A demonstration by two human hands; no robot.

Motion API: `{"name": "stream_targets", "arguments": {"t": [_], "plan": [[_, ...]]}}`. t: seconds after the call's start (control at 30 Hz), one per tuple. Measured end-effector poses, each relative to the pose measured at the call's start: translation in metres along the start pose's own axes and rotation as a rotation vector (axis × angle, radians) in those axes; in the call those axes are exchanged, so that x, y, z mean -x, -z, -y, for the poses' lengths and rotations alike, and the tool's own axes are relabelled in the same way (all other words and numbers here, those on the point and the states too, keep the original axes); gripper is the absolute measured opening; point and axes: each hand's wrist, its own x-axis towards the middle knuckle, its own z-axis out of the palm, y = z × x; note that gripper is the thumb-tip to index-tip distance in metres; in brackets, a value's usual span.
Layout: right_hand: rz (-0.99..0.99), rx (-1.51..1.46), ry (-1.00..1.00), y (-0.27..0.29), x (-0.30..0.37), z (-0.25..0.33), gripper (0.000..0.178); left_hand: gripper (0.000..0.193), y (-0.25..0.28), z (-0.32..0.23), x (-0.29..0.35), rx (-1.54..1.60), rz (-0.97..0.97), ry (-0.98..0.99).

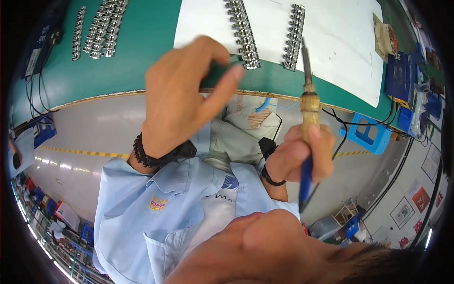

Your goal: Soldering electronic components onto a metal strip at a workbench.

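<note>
- Nearest: wearing a pale blue shirt [127, 213], with a dark beaded bracelet [144, 152] on the left wrist and a black band [271, 177] on the right.
- Gripping a soldering iron [310, 105] in the right hand [309, 154], fingers wrapped round the handle; pointing the tip away, toward the worktop [52, 92].
- Holding the left hand [189, 90] above the front edge, fingers curled, thumb and forefinger apart; looking free of any load, though blurred.
- Just past the left thumb: lying on white paper [340, 57], near end over bare green, a middle metal strip [246, 38].
- To its right, lying much the same way: a right metal strip [294, 38]. Appearing just beside the iron's tip; cannot tell whether touching or merely lined up.
- Judging the step: seemingly between touches, iron ready, strips laid out. Judging the next move: calling for a steady wrist, a precise tip, and left fingers clear of the hot end.
- Off left on bare green: lying side by side, a strip cluster [105, 28], with a lone strip [78, 33] beyond.
- Far right: standing at the worktop's edge, a blue box [399, 75]; below, on the floor, a blue stool [366, 134].
</note>
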Motion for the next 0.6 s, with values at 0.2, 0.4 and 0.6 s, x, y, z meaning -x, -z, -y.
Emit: {"name": "stream_targets", "arguments": {"t": [0.2,0.4,0.6], "plan": [[0.138,-0.027,-0.104,-0.008,-0.001,0.01,0.041,0.008,0.005,-0.019,0.014,0.385,0.345,-0.11],[0.104,-0.018,-0.062,-0.005,0.009,0.0,0.044,0.008,0.007,-0.013,0.019,0.544,0.452,-0.021],[0.1,-0.035,-0.021,-0.005,0.006,-0.005,0.044,0.006,0.012,-0.012,0.014,0.555,0.391,-0.073]]}}
